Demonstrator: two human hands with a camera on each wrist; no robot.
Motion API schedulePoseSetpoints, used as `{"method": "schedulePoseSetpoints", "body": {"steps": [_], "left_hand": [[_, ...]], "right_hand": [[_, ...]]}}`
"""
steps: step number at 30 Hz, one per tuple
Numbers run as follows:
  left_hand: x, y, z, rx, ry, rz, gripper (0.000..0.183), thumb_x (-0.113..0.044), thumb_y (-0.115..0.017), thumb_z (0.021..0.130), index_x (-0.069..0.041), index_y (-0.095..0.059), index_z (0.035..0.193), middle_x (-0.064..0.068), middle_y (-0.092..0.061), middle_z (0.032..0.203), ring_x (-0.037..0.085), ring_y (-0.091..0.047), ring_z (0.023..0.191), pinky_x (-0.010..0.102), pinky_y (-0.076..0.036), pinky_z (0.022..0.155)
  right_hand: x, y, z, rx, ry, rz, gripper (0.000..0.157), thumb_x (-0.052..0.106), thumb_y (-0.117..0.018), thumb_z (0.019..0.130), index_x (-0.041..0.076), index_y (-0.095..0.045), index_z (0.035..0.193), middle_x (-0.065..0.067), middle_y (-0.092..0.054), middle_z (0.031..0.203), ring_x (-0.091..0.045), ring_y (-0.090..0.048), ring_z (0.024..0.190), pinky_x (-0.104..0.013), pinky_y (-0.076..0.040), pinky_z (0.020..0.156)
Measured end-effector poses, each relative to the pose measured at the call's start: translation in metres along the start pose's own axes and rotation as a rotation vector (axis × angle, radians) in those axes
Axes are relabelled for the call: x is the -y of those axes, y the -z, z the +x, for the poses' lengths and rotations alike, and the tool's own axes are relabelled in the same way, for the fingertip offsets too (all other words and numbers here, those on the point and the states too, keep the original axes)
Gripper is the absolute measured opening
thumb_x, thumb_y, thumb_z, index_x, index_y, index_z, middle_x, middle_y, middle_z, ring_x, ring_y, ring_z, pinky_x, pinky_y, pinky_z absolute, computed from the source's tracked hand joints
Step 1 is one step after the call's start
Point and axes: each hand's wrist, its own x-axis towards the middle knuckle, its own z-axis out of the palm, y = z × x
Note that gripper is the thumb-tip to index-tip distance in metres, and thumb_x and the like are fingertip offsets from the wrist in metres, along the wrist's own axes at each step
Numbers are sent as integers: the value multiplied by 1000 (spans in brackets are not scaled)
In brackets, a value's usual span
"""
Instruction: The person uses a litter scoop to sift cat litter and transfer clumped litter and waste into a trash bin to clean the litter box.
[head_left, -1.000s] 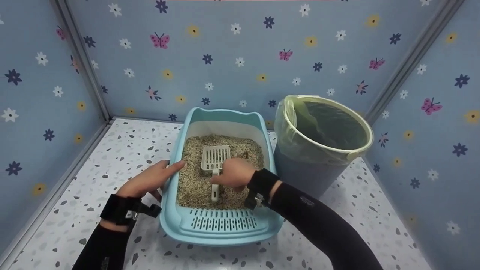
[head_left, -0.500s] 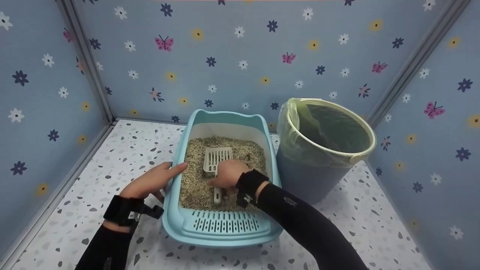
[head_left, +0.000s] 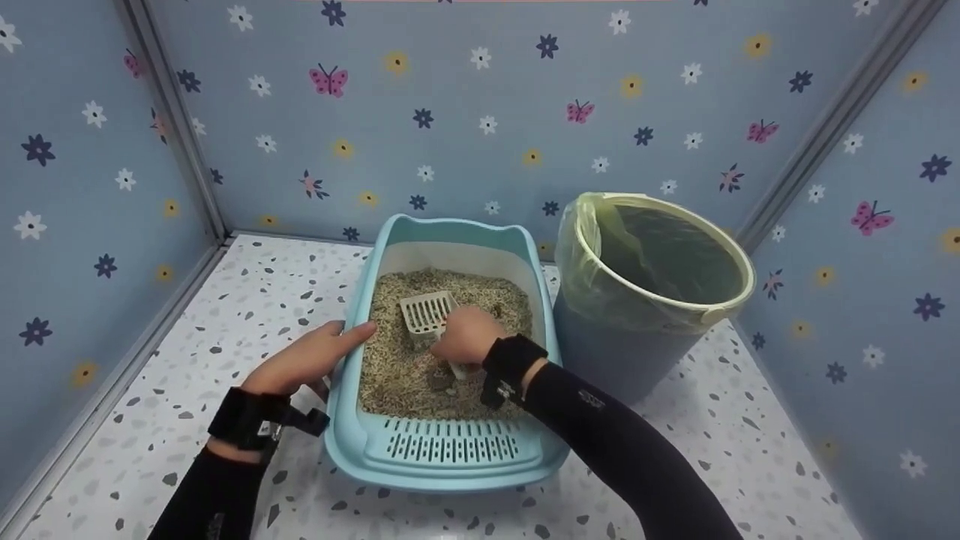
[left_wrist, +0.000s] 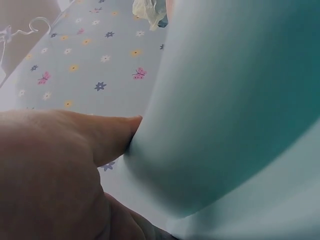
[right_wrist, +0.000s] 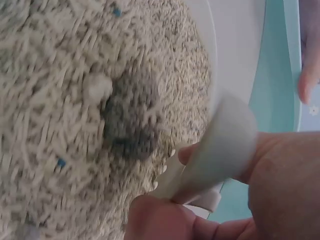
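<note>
Right wrist view picks out a dark clump [right_wrist: 132, 115], small from the head! Mid-frame, the right hand [head_left: 471, 335] pinches the scoop [head_left: 429, 312] over the litter [head_left: 390, 386]; the left hand [head_left: 311, 358] grips the tray [head_left: 450, 480]'s left rim. Floor [head_left: 225, 322] stretches left; the bin [head_left: 622, 360] crowds the right.

The close-fitting sleeves [head_left: 626, 442] are black, each with a small grey marking [head_left: 591, 398]. Black wristbands [head_left: 236, 420] carry projecting mounts [head_left: 306, 421] with metallic fittings [head_left: 267, 430].

The left thumb [head_left: 352, 339] lies straight, the right fingers [head_left: 451, 342] curled in a grip.
</note>
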Motion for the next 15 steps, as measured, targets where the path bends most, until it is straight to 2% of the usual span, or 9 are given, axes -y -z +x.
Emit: {"method": "schedulePoseSetpoints", "body": {"steps": [4,7,10,13,15], "left_hand": [[0,-1,0,2,0,0,87,-73,-53,110,5,-41,148,29,-68,118,30,-77,76,52,-67,59],[2,-1,1,1,2,-10,87,-72,-54,110,5,-40,147,29,-68,116,30,-78,77,53,-67,58],[2,0,1,-2,7,-15,88,-74,-55,108,4,-41,146,28,-67,115,30,-78,78,52,-67,58],[1,-1,1,-3,2,-9,88,-75,-54,108,4,-41,145,28,-67,116,30,-78,79,52,-67,59],[1,-1,2,-3,0,-5,88,-75,-54,108,5,-42,145,27,-67,115,31,-78,79,53,-67,59]], "right_hand": [[-11,5,2,4,-8,49,57,17,-75,103,20,-46,53,6,-37,45,-12,-36,40,-29,-34,51],[-16,9,4,9,-25,22,53,15,-69,105,19,-42,60,5,-29,53,-14,-29,46,-32,-29,54],[-19,12,5,-9,-39,-21,42,16,-68,106,19,-48,69,4,-37,61,-15,-35,51,-33,-32,54],[-21,19,3,-21,-37,-64,37,16,-67,106,18,-51,72,3,-43,65,-17,-40,54,-33,-36,56],[-22,26,-1,-25,-25,-86,41,17,-65,107,19,-49,70,3,-40,63,-17,-38,54,-34,-36,57]]}}
